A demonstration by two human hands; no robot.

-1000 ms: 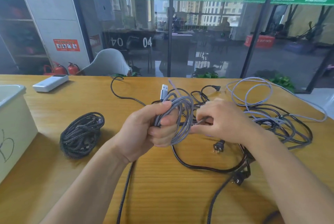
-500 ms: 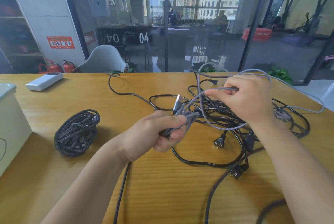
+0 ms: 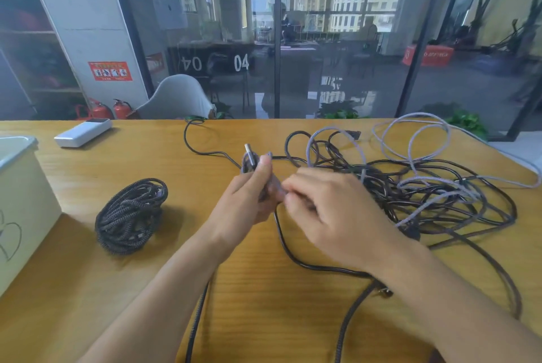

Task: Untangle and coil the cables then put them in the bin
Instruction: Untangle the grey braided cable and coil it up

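Cables: one dark coil [image 3: 130, 216] lies finished at frame left, none visibly binned, left hand [image 3: 249, 195] clamps the grey cable [image 3: 416, 139], right hand's [image 3: 331, 213] grip unclear, tangle [image 3: 425, 192] remains.

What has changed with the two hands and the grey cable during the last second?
The right hand swung out over the tangle, drawing grey cable, then came back against the left hand. The left hand kept its grip on the coil; the USB plug still sticks up. The black coiled cable and bin stayed put.
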